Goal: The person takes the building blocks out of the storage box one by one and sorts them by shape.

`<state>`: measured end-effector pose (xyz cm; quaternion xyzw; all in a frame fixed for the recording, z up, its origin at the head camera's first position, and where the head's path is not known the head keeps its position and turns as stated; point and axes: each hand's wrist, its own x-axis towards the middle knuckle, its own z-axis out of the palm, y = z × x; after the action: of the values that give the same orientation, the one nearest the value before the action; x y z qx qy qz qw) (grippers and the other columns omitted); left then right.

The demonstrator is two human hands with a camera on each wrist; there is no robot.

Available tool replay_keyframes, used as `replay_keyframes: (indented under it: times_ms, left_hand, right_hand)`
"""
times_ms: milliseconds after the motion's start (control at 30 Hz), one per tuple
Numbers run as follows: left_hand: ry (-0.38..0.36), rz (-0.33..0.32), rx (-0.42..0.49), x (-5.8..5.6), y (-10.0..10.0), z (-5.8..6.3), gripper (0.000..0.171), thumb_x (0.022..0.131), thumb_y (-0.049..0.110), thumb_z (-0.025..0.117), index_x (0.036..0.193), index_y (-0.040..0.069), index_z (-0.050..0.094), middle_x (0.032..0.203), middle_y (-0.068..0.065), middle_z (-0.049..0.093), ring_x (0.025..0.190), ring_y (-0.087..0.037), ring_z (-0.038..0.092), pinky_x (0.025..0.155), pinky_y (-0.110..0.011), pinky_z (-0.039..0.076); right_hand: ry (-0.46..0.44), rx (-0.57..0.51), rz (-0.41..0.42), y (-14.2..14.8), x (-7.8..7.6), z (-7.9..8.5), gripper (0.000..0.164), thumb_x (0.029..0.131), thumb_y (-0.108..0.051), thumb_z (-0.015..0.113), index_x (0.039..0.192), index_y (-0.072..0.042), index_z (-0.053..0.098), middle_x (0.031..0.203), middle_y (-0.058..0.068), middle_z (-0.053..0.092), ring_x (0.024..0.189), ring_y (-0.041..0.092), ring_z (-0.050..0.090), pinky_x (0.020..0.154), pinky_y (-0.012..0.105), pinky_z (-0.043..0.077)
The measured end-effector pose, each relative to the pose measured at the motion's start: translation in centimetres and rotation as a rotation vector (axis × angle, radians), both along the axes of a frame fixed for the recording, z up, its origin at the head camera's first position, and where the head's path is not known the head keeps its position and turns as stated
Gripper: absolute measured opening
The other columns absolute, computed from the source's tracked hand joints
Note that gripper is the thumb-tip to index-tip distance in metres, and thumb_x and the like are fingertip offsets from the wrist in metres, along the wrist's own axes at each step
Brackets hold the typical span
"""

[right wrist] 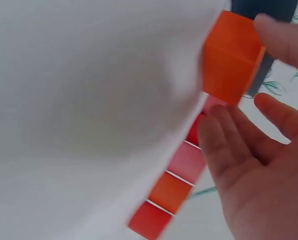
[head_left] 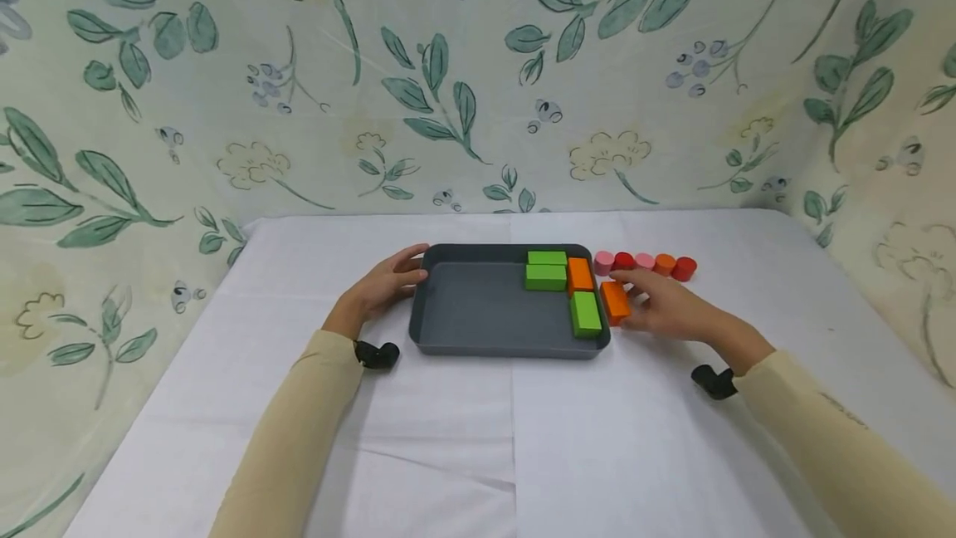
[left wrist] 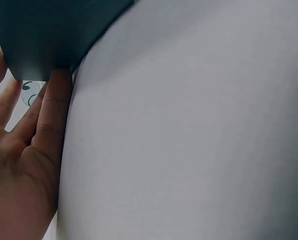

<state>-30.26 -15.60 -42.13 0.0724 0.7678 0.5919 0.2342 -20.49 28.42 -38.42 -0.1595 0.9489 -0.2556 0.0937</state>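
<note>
A dark grey tray (head_left: 478, 351) lies on the white-covered table, with green blocks (head_left: 546, 277) and an orange block (head_left: 579, 276) along its right side. My left hand (head_left: 383, 285) touches the tray's left end with extended fingers; in the left wrist view the fingertips meet the tray wall (left wrist: 34, 60). Outside the tray's right wall stands another orange block (head_left: 616, 303). My right hand (head_left: 668, 305) is beside this block, its fingers loosely spread. In the right wrist view the thumb overlaps the block's (right wrist: 231, 60) edge and the other fingertips lie close by.
A row of several short cylinders in pink, red and orange (head_left: 664, 264) stands right of the tray, just beyond my right hand. White cloth (head_left: 448, 438) covers the table. Behind it hangs a leaf-and-flower patterned cloth (head_left: 478, 173).
</note>
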Motion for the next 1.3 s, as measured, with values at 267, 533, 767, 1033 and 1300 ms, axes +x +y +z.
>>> replay_keyframes:
  times_ms: [267,533,767,1033,1300]
  left_hand:
    - [-0.002,0.003,0.003,0.0,0.1,0.0,0.066,0.101,0.017,0.056,0.158,0.027,0.026,0.166,-0.01,0.022,0.152,-0.033,0.027,0.126,-0.053,0.024]
    - [-0.002,0.009,-0.009,0.2,0.1,0.1,0.066,0.1,0.018,0.057,0.158,0.027,0.026,0.166,-0.01,0.022,0.153,-0.033,0.026,0.125,-0.054,0.024]
    - [0.006,0.008,-0.006,0.2,0.2,0.1,0.065,0.101,0.017,0.056,0.158,0.027,0.026,0.166,-0.01,0.022,0.152,-0.033,0.027,0.125,-0.053,0.025]
    - [-0.02,0.01,-0.004,0.3,0.0,-0.1,0.065,0.101,0.018,0.056,0.158,0.029,0.025,0.167,-0.009,0.02,0.153,-0.032,0.026,0.126,-0.053,0.024]
    - [-0.001,0.003,-0.011,0.1,0.2,0.0,0.066,0.101,0.019,0.057,0.158,0.028,0.025,0.167,-0.009,0.021,0.153,-0.033,0.026,0.126,-0.053,0.023]
  right_hand:
    - [0.123,0.057,0.025,-1.6,1.2,3.2,0.048,0.089,-0.012,0.069,0.136,-0.009,0.06,0.139,0.014,0.058,0.13,0.038,0.048,0.103,0.061,0.048]
    - [0.184,0.24,0.116,-4.3,1.1,3.1,0.046,0.086,-0.026,0.075,0.127,-0.007,0.067,0.129,0.013,0.065,0.122,0.034,0.051,0.099,0.053,0.053]
    - [0.225,0.35,0.176,-5.6,0.9,2.5,0.053,0.081,-0.033,0.081,0.124,-0.006,0.068,0.125,0.012,0.065,0.119,0.031,0.05,0.097,0.051,0.054]
    - [0.187,0.41,0.131,-6.3,1.1,2.2,0.063,0.077,-0.031,0.084,0.13,-0.005,0.063,0.129,0.015,0.059,0.121,0.031,0.05,0.098,0.049,0.056]
    - [0.265,0.439,0.112,-7.0,0.9,1.4,0.059,0.075,-0.028,0.084,0.125,-0.004,0.063,0.122,0.011,0.066,0.116,0.03,0.051,0.097,0.047,0.055]
